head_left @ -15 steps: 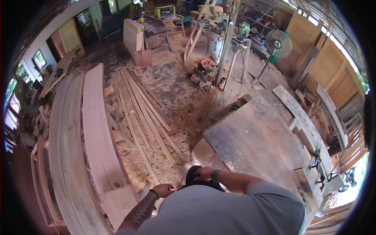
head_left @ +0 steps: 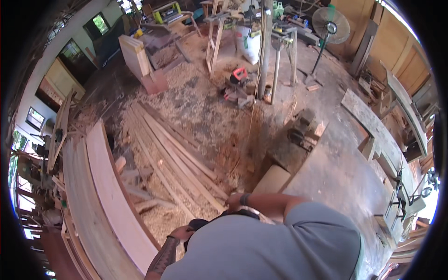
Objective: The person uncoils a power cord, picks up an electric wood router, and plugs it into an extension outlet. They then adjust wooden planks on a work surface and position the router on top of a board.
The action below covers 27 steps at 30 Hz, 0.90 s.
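Note:
Close against my grey shirt front lies a black, cloth-like thing [head_left: 198, 224], partly hidden by my body. Its exact kind cannot be made out. My left hand [head_left: 181, 233], below a tattooed forearm, has its fingers curled at the left edge of it. My right hand [head_left: 234, 201], with a dark band at the wrist, is closed by the right end of the black thing. Its fingertips are partly hidden. Beyond the hands, long thin wood strips [head_left: 175, 161] lie fanned out over shavings on the floor.
Wide planks [head_left: 109, 179] lie stacked at left. A broad grey tabletop [head_left: 322, 177] stands close on my right, with a dusty machine part [head_left: 301, 135] at its edge. Ahead are a post [head_left: 266, 51], a red-framed tool [head_left: 239, 74] and a standing fan [head_left: 330, 28].
My view has shifted. My left hand has moved in from apart to the black thing. My right hand has moved slightly up, and more of the black thing shows near my left hand.

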Each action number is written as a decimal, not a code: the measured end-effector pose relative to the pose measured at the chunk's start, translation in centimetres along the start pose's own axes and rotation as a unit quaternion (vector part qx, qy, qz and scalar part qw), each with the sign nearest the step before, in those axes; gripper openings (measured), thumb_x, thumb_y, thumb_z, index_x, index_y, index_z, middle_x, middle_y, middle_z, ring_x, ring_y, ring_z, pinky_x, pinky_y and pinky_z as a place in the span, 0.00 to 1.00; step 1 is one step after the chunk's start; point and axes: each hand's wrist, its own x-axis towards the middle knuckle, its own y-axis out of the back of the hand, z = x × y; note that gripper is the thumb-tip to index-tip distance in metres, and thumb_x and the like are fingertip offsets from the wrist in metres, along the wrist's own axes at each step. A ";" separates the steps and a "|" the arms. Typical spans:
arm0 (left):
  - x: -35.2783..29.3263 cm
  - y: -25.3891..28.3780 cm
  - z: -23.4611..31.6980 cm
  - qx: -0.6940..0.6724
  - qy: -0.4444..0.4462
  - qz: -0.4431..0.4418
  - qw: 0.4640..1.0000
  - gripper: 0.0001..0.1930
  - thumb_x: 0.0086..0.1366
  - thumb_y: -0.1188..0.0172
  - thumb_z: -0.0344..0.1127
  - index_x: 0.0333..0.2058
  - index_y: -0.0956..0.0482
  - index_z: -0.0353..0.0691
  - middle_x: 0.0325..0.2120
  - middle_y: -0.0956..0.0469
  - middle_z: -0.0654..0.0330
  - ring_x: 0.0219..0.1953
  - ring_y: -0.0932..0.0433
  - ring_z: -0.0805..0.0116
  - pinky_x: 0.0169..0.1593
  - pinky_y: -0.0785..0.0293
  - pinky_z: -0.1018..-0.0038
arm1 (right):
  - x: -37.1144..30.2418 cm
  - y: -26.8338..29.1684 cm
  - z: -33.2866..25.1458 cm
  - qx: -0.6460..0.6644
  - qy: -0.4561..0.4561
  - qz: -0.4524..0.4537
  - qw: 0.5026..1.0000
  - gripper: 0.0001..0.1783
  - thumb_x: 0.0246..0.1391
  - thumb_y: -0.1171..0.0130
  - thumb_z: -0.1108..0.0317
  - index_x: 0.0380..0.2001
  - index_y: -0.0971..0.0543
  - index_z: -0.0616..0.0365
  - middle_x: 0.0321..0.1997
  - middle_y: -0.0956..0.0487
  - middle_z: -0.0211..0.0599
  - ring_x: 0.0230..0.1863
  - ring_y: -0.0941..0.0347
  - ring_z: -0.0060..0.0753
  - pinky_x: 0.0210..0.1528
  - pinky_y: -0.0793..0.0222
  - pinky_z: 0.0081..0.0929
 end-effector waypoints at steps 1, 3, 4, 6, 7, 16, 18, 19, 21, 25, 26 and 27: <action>1.4 0.5 -2.9 0.014 -0.015 0.042 0.999 0.22 0.64 0.36 0.50 0.49 0.17 0.40 0.43 0.15 0.52 0.47 0.17 0.58 0.53 0.23 0.66 | 0.7 1.4 0.0 0.011 0.000 0.020 1.000 0.39 0.53 0.38 0.38 0.61 0.24 0.51 0.58 0.21 0.51 0.60 0.26 0.55 0.62 0.32 0.45; 3.6 4.3 -1.3 -0.045 -0.023 0.096 0.994 0.21 0.64 0.36 0.49 0.48 0.17 0.39 0.42 0.15 0.52 0.46 0.17 0.59 0.52 0.23 0.67 | 0.2 3.9 1.7 0.063 -0.037 0.050 0.996 0.39 0.54 0.38 0.37 0.62 0.25 0.49 0.59 0.22 0.51 0.61 0.27 0.57 0.62 0.33 0.46; 4.3 6.3 -0.9 -0.107 -0.019 0.149 0.983 0.21 0.64 0.36 0.48 0.47 0.17 0.38 0.41 0.15 0.53 0.45 0.17 0.60 0.52 0.23 0.67 | 0.4 4.5 2.8 0.091 -0.032 0.084 0.992 0.36 0.55 0.38 0.38 0.60 0.24 0.48 0.57 0.21 0.50 0.59 0.26 0.56 0.61 0.32 0.46; 8.0 9.6 -1.3 -0.148 -0.038 0.173 0.973 0.17 0.65 0.35 0.43 0.45 0.16 0.36 0.38 0.15 0.54 0.42 0.17 0.64 0.50 0.23 0.69 | 1.9 4.6 5.8 0.146 -0.040 0.127 0.980 0.33 0.55 0.38 0.39 0.57 0.21 0.47 0.54 0.19 0.51 0.56 0.24 0.55 0.59 0.30 0.45; 9.6 11.2 -1.7 -0.145 -0.048 0.127 0.980 0.18 0.65 0.35 0.45 0.44 0.16 0.36 0.38 0.15 0.53 0.42 0.17 0.64 0.50 0.23 0.69 | 2.1 4.6 6.7 0.148 -0.044 0.130 0.979 0.33 0.55 0.38 0.39 0.57 0.21 0.47 0.54 0.19 0.51 0.56 0.24 0.55 0.59 0.30 0.45; 28.9 23.3 -2.2 -0.131 -0.081 -0.094 0.984 0.22 0.66 0.36 0.51 0.47 0.17 0.37 0.39 0.15 0.55 0.42 0.17 0.66 0.49 0.23 0.70 | 1.8 9.9 12.2 0.210 -0.178 0.051 0.960 0.27 0.57 0.39 0.43 0.52 0.18 0.48 0.50 0.17 0.49 0.51 0.22 0.55 0.53 0.29 0.45; 31.4 27.6 -0.5 -0.027 -0.125 -0.060 0.990 0.21 0.68 0.39 0.50 0.48 0.17 0.37 0.39 0.15 0.54 0.42 0.18 0.66 0.48 0.23 0.70 | 3.4 11.5 14.0 0.198 -0.210 0.040 0.956 0.25 0.58 0.40 0.44 0.50 0.17 0.48 0.49 0.17 0.48 0.51 0.23 0.55 0.53 0.29 0.46; 33.1 29.6 -0.3 -0.044 -0.114 -0.086 0.989 0.20 0.69 0.41 0.48 0.48 0.17 0.37 0.41 0.15 0.52 0.44 0.18 0.63 0.50 0.23 0.67 | 3.3 11.8 14.8 0.193 -0.198 0.045 0.960 0.25 0.58 0.41 0.44 0.50 0.17 0.48 0.49 0.17 0.48 0.52 0.23 0.54 0.54 0.30 0.46; 36.3 34.3 -1.3 0.135 -0.249 -0.094 0.955 0.18 0.70 0.44 0.44 0.49 0.17 0.38 0.44 0.16 0.49 0.48 0.19 0.56 0.53 0.25 0.62 | 3.9 13.2 17.3 0.212 -0.221 0.050 0.951 0.25 0.59 0.41 0.44 0.50 0.16 0.48 0.48 0.17 0.46 0.54 0.24 0.51 0.56 0.32 0.45; 43.4 44.5 -4.1 0.300 -0.246 -0.072 0.919 0.18 0.72 0.52 0.42 0.52 0.17 0.46 0.47 0.17 0.51 0.52 0.21 0.51 0.57 0.26 0.60 | 2.4 26.8 19.7 0.230 -0.271 0.114 0.928 0.25 0.59 0.40 0.42 0.47 0.16 0.49 0.46 0.15 0.40 0.51 0.21 0.46 0.52 0.29 0.41; 44.9 46.5 -5.5 0.183 -0.190 -0.069 0.962 0.18 0.72 0.53 0.42 0.52 0.17 0.46 0.48 0.17 0.51 0.52 0.21 0.51 0.57 0.26 0.60 | 2.4 29.7 21.3 0.275 -0.272 0.143 0.911 0.25 0.58 0.39 0.42 0.46 0.16 0.50 0.45 0.15 0.39 0.49 0.20 0.45 0.51 0.28 0.39; 46.1 48.4 -7.1 0.183 -0.189 -0.066 0.963 0.18 0.72 0.53 0.42 0.52 0.17 0.46 0.48 0.17 0.51 0.52 0.21 0.51 0.57 0.26 0.60 | 2.4 32.5 22.0 0.309 -0.288 0.248 0.872 0.24 0.57 0.39 0.43 0.43 0.17 0.52 0.44 0.15 0.42 0.48 0.20 0.48 0.51 0.28 0.42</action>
